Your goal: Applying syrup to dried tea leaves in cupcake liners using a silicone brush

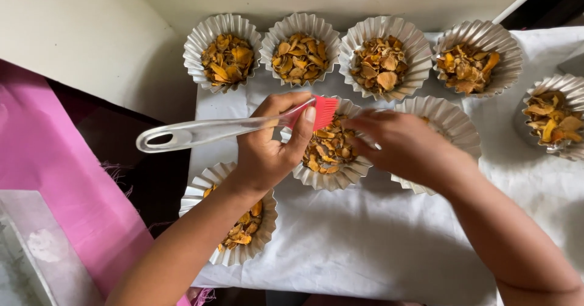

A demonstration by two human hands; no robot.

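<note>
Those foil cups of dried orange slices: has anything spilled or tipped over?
Nothing stands out. The foil cups sit upright on the white cloth, slices inside, none scattered. The left hand holds a red-bristled brush over the middle cup, beside the right hand.

A white cloth (377, 245) (rumpled) carries eight fluted foil cups (381, 56) of dried slices.

Pink cloth (48, 160) lies left of the white sheet (377, 245); six other filled foil cups surround.

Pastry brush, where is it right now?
In the head view the pastry brush is left of centre, held in the left hand, its red bristles over the middle foil cup, beside the right hand.
</note>
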